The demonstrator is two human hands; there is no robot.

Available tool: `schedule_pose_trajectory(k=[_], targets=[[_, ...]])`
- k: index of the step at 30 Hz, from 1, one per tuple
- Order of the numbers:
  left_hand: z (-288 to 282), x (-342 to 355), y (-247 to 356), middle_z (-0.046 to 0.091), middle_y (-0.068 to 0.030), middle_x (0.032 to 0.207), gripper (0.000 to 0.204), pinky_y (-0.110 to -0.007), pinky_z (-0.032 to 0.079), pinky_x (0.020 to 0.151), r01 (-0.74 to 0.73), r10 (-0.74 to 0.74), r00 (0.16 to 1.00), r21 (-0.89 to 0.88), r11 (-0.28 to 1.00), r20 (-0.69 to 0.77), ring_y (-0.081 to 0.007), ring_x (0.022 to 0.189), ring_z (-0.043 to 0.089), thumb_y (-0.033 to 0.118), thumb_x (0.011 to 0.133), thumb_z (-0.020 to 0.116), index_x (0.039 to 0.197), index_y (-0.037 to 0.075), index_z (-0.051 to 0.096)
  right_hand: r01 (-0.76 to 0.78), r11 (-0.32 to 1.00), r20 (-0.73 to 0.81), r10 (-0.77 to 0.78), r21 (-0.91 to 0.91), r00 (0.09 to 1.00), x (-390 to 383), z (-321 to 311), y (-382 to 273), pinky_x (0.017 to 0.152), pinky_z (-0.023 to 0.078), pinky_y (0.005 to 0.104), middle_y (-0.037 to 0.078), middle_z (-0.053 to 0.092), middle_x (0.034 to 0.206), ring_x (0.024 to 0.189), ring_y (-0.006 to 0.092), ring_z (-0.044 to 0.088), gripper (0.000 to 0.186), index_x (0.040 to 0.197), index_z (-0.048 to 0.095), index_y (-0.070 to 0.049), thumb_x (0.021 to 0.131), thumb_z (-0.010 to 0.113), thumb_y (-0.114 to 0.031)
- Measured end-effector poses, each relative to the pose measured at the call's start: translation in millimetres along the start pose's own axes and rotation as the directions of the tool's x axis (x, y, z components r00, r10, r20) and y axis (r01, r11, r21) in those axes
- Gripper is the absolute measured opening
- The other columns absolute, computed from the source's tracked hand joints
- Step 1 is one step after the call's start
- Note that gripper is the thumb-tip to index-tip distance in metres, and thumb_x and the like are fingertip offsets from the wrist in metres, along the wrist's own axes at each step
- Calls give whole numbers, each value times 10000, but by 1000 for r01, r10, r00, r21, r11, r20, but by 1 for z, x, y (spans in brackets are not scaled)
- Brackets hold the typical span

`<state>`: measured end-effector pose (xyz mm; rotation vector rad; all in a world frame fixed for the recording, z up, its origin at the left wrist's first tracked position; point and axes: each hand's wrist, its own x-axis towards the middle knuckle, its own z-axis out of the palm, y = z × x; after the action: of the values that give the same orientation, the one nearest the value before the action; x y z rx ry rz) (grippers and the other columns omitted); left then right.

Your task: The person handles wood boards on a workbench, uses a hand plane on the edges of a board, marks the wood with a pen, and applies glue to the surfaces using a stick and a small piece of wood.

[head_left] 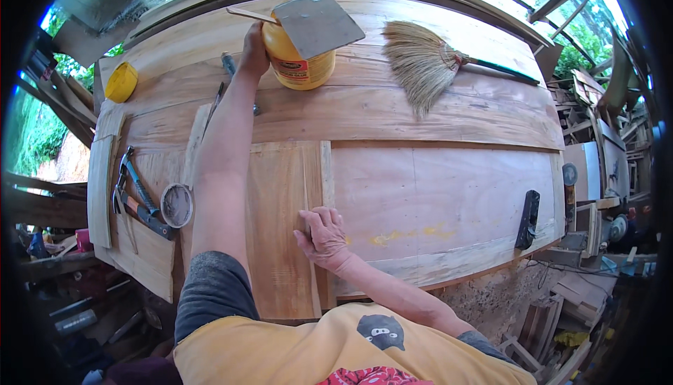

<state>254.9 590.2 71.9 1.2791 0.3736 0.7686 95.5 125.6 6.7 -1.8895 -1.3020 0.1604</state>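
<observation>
At the far side of the workbench, my left hand (255, 51) wraps round the left side of a yellow glue tub (303, 71). A flat grey sheet (320, 23) lies over the tub's mouth, and a thin wooden stick (249, 14) juts out to its left. My right hand (325, 240) rests nearer to me on a wooden panel (275, 245), beside the seam with a pale plywood sheet (449, 192). Its fingers are curled in. A small dark bit shows by the thumb, but what it is stays unclear.
A straw broom (420, 59) lies back right, and a black hand plane (528, 220) sits front right. On the left are a hammer (137, 181), an orange-and-black handled tool (144, 211), a round shallow container (177, 205) and a yellow cup-like piece (122, 82). Scrap wood crowds the right.
</observation>
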Motion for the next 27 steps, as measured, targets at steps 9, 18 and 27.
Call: schedule_pose_trajectory(k=[9, 18, 27], targets=[[121, -146, 8, 564, -48, 1465, 680, -516, 347, 1106, 209, -152, 876, 76, 975, -457, -201, 1375, 476, 699, 1038, 317, 1438, 190, 528, -183, 749, -85, 304, 637, 949, 93, -102, 105, 922, 486, 323, 103, 607, 1134, 990, 192, 571, 365, 1278, 535, -4, 1034, 642, -253], [156, -243, -2, 717, -147, 1035, 439, -317, 467, 957, 208, -48, 902, 332, 920, -429, -289, 1073, 649, 442, 1068, 531, 1082, 49, 727, -440, 627, 172, 441, 643, 881, 313, -263, 164, 427, 311, 211, -14, 582, 699, 510, 66, 473, 490, 844, 594, -124, 1047, 534, -566], [115, -474, -1, 626, -223, 1286, 337, -521, 439, 1067, 150, 447, 863, 964, 221, -237, -445, 1273, 534, 213, 920, 725, 1195, 24, 676, -11, 494, -114, 222, 869, 968, 301, -323, 124, 501, 288, 287, 39, 483, 684, 562, 120, 377, 239, 850, 513, -54, 1058, 453, -154]])
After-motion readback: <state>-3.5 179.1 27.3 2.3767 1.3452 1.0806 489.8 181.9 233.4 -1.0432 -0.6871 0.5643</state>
